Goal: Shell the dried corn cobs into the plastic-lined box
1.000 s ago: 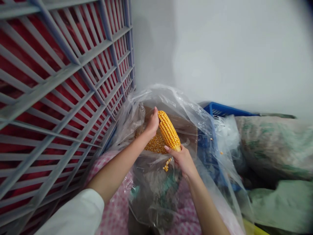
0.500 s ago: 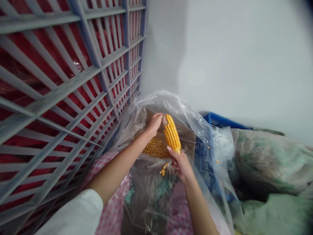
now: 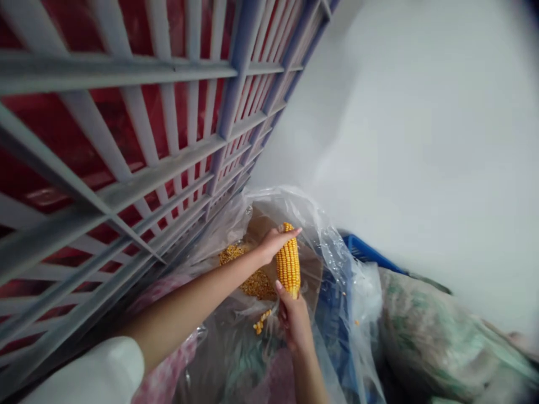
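Note:
A yellow corn cob (image 3: 288, 266) stands nearly upright over an open clear plastic bag (image 3: 328, 247). My left hand (image 3: 275, 242) is wrapped round the cob's top end, fingers laid across it. My right hand (image 3: 292, 317) grips the cob's lower end from below. Loose yellow kernels (image 3: 248, 280) lie heaped inside the bag, behind and left of the cob, and a few more kernels (image 3: 261, 322) cling to the plastic just under my hands.
A grey slatted crate wall (image 3: 126, 157) with red behind it fills the left side. A white wall (image 3: 421, 140) rises at the right. A blue basket (image 3: 362, 252) and greenish sacks (image 3: 442, 342) sit to the right. Pink checked cloth (image 3: 168, 370) lies below.
The view has tilted up and to the left, so the hands sit lower in the frame. The cob has turned more upright, and my left hand's fingers now reach across its top.

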Tool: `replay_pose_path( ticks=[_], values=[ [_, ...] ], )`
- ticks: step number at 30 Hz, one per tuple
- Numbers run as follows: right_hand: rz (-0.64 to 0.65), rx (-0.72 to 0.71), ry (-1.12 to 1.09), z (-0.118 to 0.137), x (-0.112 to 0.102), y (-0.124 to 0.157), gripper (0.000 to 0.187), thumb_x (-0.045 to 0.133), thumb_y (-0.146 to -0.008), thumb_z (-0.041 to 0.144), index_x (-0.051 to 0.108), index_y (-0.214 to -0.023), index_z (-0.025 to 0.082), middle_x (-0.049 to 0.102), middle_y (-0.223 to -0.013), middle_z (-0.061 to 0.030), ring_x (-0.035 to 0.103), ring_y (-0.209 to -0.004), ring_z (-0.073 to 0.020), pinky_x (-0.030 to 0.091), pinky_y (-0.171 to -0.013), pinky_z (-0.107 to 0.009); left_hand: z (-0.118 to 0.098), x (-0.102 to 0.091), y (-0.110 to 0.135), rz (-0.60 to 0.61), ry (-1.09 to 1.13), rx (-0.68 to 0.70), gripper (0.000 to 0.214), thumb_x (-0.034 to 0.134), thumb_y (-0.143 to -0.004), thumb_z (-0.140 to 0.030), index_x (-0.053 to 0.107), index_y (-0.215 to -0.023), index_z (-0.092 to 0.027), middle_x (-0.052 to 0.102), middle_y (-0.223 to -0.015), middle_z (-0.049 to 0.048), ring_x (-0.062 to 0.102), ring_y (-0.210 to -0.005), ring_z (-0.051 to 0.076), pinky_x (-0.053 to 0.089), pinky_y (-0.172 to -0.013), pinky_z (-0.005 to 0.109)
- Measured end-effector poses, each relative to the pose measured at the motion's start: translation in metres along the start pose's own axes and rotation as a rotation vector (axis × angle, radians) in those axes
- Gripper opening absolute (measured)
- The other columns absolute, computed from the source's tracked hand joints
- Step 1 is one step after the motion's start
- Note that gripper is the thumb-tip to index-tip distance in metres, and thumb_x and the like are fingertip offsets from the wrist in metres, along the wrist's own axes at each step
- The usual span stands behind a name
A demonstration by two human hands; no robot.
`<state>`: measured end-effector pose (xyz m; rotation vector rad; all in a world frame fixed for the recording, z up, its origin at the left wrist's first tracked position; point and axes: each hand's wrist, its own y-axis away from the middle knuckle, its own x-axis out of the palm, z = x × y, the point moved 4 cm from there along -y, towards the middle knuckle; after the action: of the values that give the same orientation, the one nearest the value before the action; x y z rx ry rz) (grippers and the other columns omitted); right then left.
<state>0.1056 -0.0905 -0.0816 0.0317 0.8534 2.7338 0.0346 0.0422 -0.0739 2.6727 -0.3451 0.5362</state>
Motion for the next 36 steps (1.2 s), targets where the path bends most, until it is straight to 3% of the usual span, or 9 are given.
replay_pose_path(
  ticks=[10,20,26,32,36],
  values=[
    [0.045,-0.018,-0.080,0.002,0.000,-0.002,0.042,0.065,-0.062,0.048,0.032,-0.068,0.022,0.028,-0.035,0.0130,0.014,-0.031,-0.0026,0.009,-0.032,-0.019,-0.017,0.005,-0.005,0.142,-0.182,0.228,0.037,0.054,-0.067,-0.053,0.055,-0.075,-0.017,0.054,-0.065,-0.0008,0.051,-0.062,0.013,0.037,-0.061,0.024],
    [0.097,0.030,-0.148,0.003,0.004,-0.001,0.043,0.066,-0.059,0.048,0.033,-0.070,0.022,0.024,-0.034,0.0147,0.011,-0.031,-0.0015,0.006,-0.032,-0.017,-0.034,0.006,0.001,0.208,-0.237,0.178,0.036,0.056,-0.065,-0.052,0.055,-0.071,-0.016,0.054,-0.063,0.0001,0.049,-0.061,0.014,0.036,-0.058,0.024],
    [0.130,0.035,-0.173,0.005,0.001,0.000,0.041,0.066,-0.059,0.045,0.034,-0.067,0.021,0.026,-0.032,0.0145,0.011,-0.029,-0.0009,0.006,-0.032,-0.017,-0.030,0.006,-0.002,0.234,-0.187,0.135,0.035,0.058,-0.064,-0.049,0.057,-0.073,-0.016,0.057,-0.067,0.0033,0.052,-0.063,0.015,0.038,-0.058,0.024],
    [0.138,0.049,-0.161,0.005,-0.004,-0.002,0.039,0.066,-0.060,0.044,0.036,-0.065,0.020,0.027,-0.032,0.0139,0.011,-0.030,-0.0007,0.005,-0.032,-0.018,-0.026,0.007,-0.002,0.139,-0.231,0.237,0.034,0.055,-0.066,-0.050,0.057,-0.074,-0.017,0.058,-0.068,0.0021,0.053,-0.065,0.015,0.038,-0.059,0.024],
    [0.153,0.080,-0.143,0.003,-0.004,-0.004,0.036,0.064,-0.062,0.046,0.039,-0.067,0.020,0.027,-0.031,0.0137,0.010,-0.029,-0.0013,0.005,-0.032,-0.019,-0.022,0.001,-0.004,0.051,-0.460,0.145,0.037,0.057,-0.061,-0.054,0.058,-0.065,-0.018,0.058,-0.059,0.0037,0.052,-0.054,0.016,0.034,-0.050,0.025]
  ],
)
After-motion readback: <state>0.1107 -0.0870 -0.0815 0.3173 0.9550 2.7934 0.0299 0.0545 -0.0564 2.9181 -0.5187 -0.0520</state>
